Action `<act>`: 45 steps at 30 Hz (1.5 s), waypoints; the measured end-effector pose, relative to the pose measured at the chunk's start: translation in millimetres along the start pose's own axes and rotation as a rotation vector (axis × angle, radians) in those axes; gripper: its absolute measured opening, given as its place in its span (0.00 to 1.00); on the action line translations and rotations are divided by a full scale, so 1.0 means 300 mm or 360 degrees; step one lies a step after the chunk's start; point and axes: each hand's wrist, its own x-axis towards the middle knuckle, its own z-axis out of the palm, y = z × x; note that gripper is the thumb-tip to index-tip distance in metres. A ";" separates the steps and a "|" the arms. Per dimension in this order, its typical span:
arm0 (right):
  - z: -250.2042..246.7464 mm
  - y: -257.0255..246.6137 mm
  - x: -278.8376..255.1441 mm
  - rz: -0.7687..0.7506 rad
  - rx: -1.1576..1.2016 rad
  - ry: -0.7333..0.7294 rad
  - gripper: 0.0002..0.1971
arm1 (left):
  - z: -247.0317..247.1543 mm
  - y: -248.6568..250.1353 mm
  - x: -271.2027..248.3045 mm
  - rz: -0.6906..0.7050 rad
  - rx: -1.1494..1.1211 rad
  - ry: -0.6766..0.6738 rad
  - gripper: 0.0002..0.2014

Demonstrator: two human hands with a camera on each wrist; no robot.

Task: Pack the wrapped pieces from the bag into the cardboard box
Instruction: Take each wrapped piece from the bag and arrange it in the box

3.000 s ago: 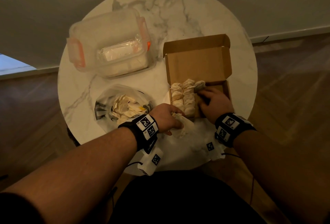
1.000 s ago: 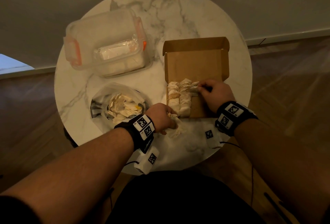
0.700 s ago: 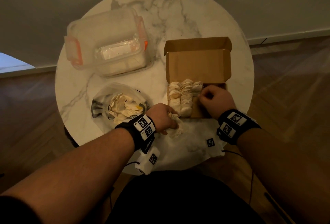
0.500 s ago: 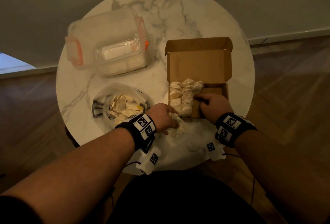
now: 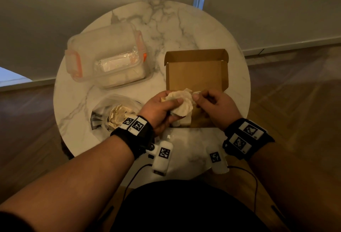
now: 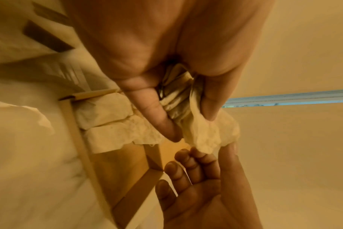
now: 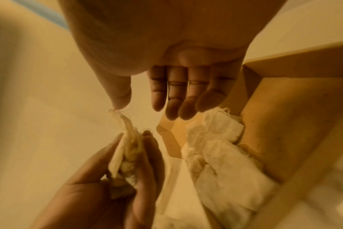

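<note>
My left hand (image 5: 156, 109) grips a paper-wrapped piece (image 5: 180, 102) and holds it up over the front left of the open cardboard box (image 5: 197, 73). In the left wrist view the thumb and fingers (image 6: 153, 111) curl round the piece (image 6: 206, 133). My right hand (image 5: 212, 102) is beside it; its thumb touches the wrap's twisted end (image 7: 116, 114) while the fingers (image 7: 172, 96) stay loosely extended and apart from the thumb. Several wrapped pieces (image 6: 104, 113) lie in rows along the box's left side (image 7: 215, 139). A clear bag (image 5: 118, 113) with more pieces lies left of the box.
A clear plastic container (image 5: 107, 60) with orange latches stands at the back left of the round marble table (image 5: 184, 21). The box's lid stands upright at the back. The table's front edge is close to my body, with wooden floor around it.
My left hand has lifted the wrapped piece from the table's front up over the box. My right hand has left the packed rows and come to the piece's right end.
</note>
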 end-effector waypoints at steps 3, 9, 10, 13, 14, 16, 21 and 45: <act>-0.005 -0.039 -0.004 -0.0027 0.0073 -0.0013 0.13 | 0.023 0.006 0.001 0.0116 0.0015 -0.0035 0.24; -0.014 -0.080 -0.014 -0.0118 0.0116 -0.0057 0.17 | 0.027 -0.005 0.009 0.0203 0.0132 0.0041 0.19; -0.011 -0.082 -0.018 -0.0140 0.0035 -0.0060 0.16 | 0.026 -0.008 0.009 0.0203 0.0134 0.0050 0.19; 0.000 -0.076 -0.010 -0.0216 -0.0090 0.0104 0.06 | 0.025 -0.019 0.006 0.0183 0.0118 0.0035 0.17; -0.001 -0.077 -0.006 -0.0234 -0.0013 0.0155 0.05 | 0.024 -0.022 0.006 0.0179 0.0121 0.0037 0.17; -0.005 -0.082 -0.002 -0.0297 0.0108 0.0201 0.05 | 0.010 -0.031 0.008 0.0168 0.0135 0.0065 0.15; -0.031 -0.085 0.008 -0.0445 -0.0111 0.0251 0.04 | -0.068 -0.065 0.021 0.0140 0.0625 0.0265 0.14; 0.038 0.163 0.139 -0.0017 -0.0688 0.0201 0.09 | -0.132 -0.127 0.043 0.0058 0.1984 0.0042 0.18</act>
